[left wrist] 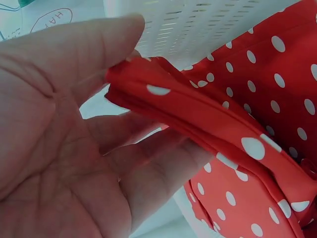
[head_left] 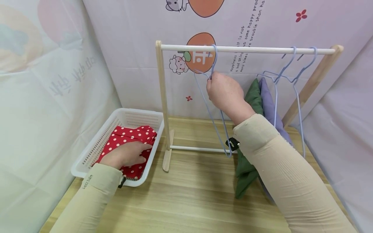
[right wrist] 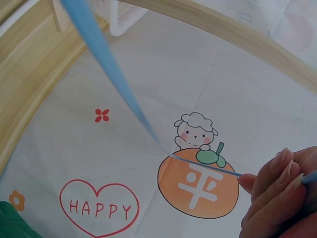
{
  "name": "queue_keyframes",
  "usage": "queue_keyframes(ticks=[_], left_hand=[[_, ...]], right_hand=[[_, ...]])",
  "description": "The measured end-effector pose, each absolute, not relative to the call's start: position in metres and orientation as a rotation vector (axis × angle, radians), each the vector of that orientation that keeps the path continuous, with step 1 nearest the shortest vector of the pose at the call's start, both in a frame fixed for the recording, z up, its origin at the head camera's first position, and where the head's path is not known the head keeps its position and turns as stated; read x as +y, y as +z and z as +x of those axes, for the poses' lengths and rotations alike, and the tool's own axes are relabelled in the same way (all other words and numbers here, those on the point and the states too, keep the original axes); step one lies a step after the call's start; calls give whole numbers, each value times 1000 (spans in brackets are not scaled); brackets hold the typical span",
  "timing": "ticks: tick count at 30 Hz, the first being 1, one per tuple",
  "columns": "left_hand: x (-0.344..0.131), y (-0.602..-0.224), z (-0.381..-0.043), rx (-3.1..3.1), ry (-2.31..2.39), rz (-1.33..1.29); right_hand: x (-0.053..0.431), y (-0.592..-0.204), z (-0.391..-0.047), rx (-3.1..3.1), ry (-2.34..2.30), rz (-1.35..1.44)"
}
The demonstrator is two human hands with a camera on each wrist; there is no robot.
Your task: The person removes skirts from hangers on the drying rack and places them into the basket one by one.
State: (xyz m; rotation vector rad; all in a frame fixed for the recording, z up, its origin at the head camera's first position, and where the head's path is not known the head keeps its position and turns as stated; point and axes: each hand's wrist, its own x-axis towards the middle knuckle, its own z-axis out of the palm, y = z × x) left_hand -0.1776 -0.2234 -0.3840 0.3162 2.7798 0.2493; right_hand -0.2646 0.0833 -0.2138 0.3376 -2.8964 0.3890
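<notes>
Head cam: high, faces fwd & down over rack, basket. L wrist cam: v. close on red cloth, shared w/ head. R wrist cam: faces wall print, head sees it too.

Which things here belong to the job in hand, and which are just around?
Seemingly in use:
red polka-dot cloth, by the left hand
white basket
blue hanger, held by the right hand
rack

Probably just around:
green cloth
purple cloth
printed backdrop

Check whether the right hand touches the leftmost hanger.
Touching: the head view shows the right hand gripping the leftmost hanger just below its hook.
</notes>
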Motion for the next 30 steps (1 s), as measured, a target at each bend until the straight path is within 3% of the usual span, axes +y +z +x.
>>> queue_keyframes(ticks=[30], left_hand=[[-227, -378, -163, 2627, 243, 203]], right_hand=[[82, -216, -266, -2904, 391, 324]])
